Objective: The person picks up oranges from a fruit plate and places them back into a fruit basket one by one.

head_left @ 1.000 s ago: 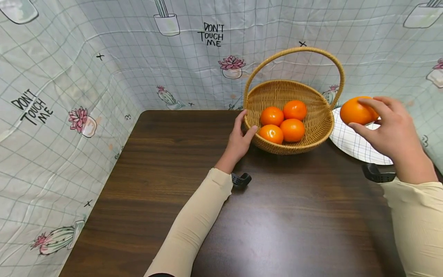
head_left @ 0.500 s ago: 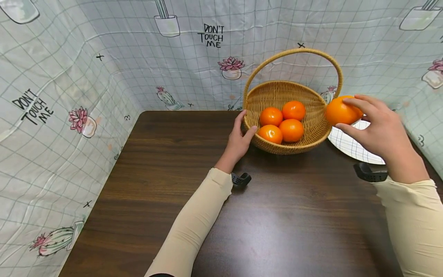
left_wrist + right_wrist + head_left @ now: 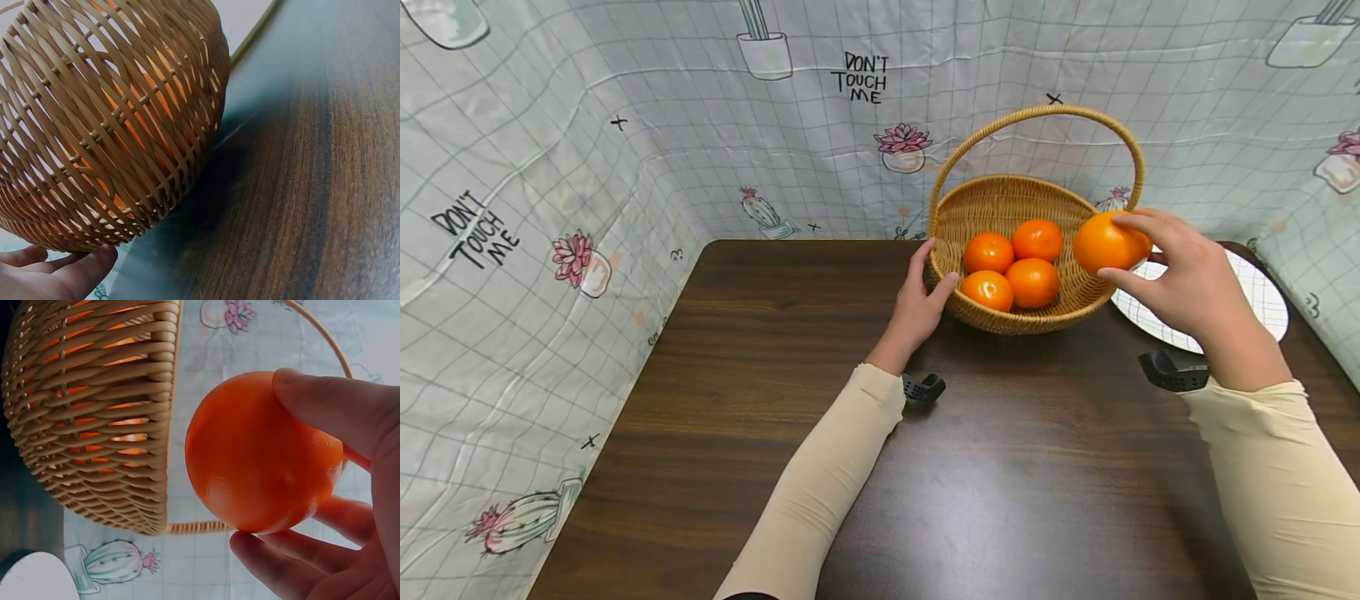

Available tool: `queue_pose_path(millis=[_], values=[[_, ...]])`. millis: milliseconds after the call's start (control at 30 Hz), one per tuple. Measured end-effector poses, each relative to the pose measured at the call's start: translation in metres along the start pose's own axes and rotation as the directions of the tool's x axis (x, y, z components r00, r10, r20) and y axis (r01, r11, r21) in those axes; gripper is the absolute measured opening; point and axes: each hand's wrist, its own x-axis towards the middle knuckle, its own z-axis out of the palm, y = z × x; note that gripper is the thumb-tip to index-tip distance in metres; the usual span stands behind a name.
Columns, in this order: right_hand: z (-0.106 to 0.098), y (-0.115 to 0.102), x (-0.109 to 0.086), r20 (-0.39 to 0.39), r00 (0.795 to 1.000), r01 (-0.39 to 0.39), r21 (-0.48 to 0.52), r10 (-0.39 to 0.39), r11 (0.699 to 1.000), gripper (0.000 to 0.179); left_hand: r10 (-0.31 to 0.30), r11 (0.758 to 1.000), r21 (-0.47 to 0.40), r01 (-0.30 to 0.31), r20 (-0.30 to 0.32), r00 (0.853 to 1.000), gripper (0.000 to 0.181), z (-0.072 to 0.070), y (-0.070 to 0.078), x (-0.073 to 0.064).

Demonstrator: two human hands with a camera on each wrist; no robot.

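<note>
A wicker basket point(image 3: 1022, 323) with a tall hoop handle stands at the back of the table, several oranges point(image 3: 1032, 283) grouped in its left half. My left hand point(image 3: 917, 296) grips its left rim, thumb over the edge and fingers along the outside. In the left wrist view those fingers point(image 3: 81, 275) lie against the woven wall point(image 3: 112, 125). My right hand point(image 3: 1195, 279) holds another orange point(image 3: 1108, 243) between thumb and fingers, above the basket's right rim in the head view. The right wrist view shows this orange point(image 3: 256, 456) just above the rim, beside the handle.
A white plate with a grid pattern point(image 3: 1262, 300) lies right of the basket, partly hidden behind the right hand. A printed cloth point(image 3: 820, 150) hangs along the back and sides of the dark wooden table point(image 3: 760, 333).
My right hand has carried its orange leftward from over the plate to the basket's right rim. More of the plate shows now. My left hand stays on the basket.
</note>
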Motion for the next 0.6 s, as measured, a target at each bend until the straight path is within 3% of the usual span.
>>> queue_pose_path(millis=[200, 600], values=[[0.0049, -0.0011, 0.0021, 0.023, 1.000, 0.006, -0.003, -0.006, 1.000, 0.061, 0.001, 1.000, 0.004, -0.001, 0.001, 1.000, 0.066, 0.0002, 0.0016, -0.0002], [0.0068, 0.0022, 0.0020, -0.060, 0.996, 0.060, -0.040, -0.062, 0.997, 0.041, -0.015, 1.000, 0.002, 0.015, 0.010, 1.000, 0.066, -0.0009, 0.0020, 0.0008]])
